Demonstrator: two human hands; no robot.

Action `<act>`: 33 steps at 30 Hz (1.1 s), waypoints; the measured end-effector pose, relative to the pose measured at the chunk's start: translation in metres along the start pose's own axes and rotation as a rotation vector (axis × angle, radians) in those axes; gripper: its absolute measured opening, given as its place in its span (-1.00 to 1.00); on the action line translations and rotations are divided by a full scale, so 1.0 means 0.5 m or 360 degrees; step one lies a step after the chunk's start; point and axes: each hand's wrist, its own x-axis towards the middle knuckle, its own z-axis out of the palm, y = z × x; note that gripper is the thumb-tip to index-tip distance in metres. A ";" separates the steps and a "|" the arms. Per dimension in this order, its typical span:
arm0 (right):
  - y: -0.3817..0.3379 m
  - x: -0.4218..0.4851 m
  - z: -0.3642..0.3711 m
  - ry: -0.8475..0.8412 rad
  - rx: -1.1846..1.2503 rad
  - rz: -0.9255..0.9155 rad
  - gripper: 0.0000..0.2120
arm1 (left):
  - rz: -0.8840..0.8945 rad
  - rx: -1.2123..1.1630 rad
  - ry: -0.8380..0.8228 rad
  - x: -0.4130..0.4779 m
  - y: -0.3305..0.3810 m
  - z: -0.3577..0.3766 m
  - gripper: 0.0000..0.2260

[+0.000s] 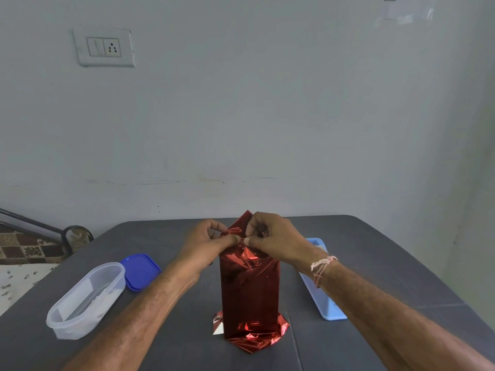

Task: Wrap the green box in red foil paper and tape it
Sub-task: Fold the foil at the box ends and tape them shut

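A tall box stands upright in the middle of the dark table, fully covered in shiny red foil paper; none of the green shows. Loose foil flares out at its base and bunches into a peak at the top. My left hand pinches the folded foil at the top from the left. From the right, my right hand pinches the same top fold, thumb tips almost meeting. No tape is visible.
A clear oval plastic container lies at the left, with a blue lid behind it. A light blue tray sits to the right of the box, partly behind my right forearm. The grey table ends at a white wall.
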 end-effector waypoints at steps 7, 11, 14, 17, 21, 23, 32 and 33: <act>-0.001 -0.002 0.002 0.0021 0.0000 0.0020 -0.90 | -0.0017 0.0004 0.0058 -0.005 0.006 0.004 -0.83; 0.001 0.002 -0.009 -0.0022 0.0113 0.0022 -0.93 | 0.0305 0.0172 0.0125 -0.024 -0.003 -0.011 -0.90; 0.011 -0.002 -0.028 -0.0074 0.0297 0.0011 -0.95 | 0.0557 0.0391 0.0149 -0.026 -0.014 -0.027 -0.82; 0.020 -0.022 -0.051 -0.0080 0.0329 -0.0069 -0.83 | 0.0706 0.0456 0.0128 -0.042 0.000 -0.033 -0.74; 0.035 -0.074 -0.075 0.0036 0.0295 -0.0246 -0.70 | 0.0792 0.0551 0.0040 -0.077 0.001 -0.052 -0.47; 0.048 -0.097 -0.076 0.0079 0.0220 -0.0337 -0.71 | 0.0806 0.0571 -0.0062 -0.083 -0.010 -0.066 -0.40; 0.063 -0.098 -0.039 0.0289 -0.0111 -0.0512 -0.81 | 0.0887 0.0815 0.0021 -0.090 -0.019 -0.055 -0.73; 0.060 -0.095 -0.037 0.0311 -0.0112 -0.0506 -0.82 | 0.0889 0.0767 0.0045 -0.091 -0.017 -0.052 -0.77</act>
